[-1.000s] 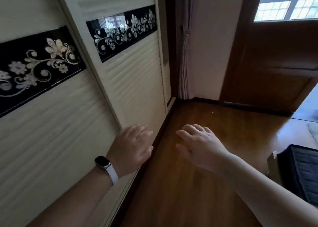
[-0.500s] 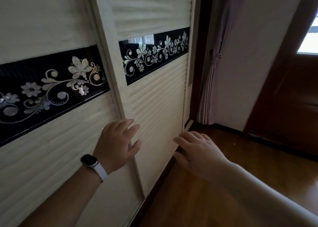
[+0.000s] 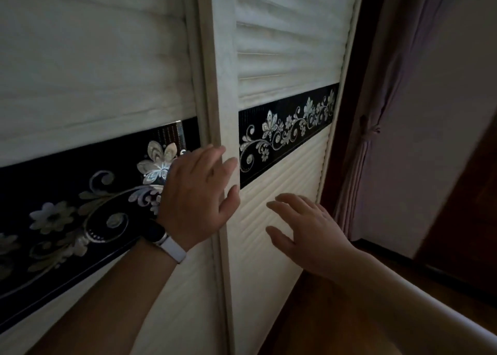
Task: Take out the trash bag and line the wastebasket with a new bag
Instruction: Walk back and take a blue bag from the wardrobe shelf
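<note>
Left hand (image 3: 199,193), wearing a smartwatch (image 3: 164,237), fingers spread flat over the wardrobe sliding door (image 3: 282,233) frame; right hand (image 3: 309,231) empty and spread beside it. Wastebasket and trash bag out of sight.

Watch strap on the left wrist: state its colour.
White watch strap, with a dark face, seen in the head view.

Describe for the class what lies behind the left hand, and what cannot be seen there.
Behind the left hand are the door frame and floral band. The wardrobe's inside stays hidden behind its doors.
</note>
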Demonstrator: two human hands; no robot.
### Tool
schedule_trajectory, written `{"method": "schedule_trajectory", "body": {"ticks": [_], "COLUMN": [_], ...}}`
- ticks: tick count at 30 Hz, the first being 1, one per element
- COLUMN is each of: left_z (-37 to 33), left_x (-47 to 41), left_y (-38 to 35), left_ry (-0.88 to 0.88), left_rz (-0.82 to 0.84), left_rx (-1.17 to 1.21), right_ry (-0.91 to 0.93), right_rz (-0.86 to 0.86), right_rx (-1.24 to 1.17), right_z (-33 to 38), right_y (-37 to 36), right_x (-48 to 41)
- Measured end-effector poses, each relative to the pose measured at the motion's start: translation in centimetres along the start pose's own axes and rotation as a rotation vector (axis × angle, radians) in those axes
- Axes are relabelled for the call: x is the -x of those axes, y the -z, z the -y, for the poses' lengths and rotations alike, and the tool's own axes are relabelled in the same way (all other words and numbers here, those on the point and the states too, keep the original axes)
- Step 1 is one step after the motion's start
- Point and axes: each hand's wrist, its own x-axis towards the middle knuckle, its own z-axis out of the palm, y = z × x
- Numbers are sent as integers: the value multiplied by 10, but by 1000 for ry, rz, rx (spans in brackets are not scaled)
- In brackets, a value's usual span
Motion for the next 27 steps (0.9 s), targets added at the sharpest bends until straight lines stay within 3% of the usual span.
{"method": "schedule_trajectory", "body": {"ticks": [10, 15, 27], "left_z": [25, 32, 53], "left_x": [-80, -107, -114], "left_y": [7, -3, -51], "left_ry": [-94, -50, -70], "left_rz": [-123, -201, -277], "left_rx": [-177, -269, -476], "right_ry": [116, 183, 500], "right_rz": [-323, -427, -739], "right_rx": [-148, -255, -408], "right_z": [5, -2, -25], "right_y": [-16, -41, -99], "right_x": [-95, -130, -187]}}
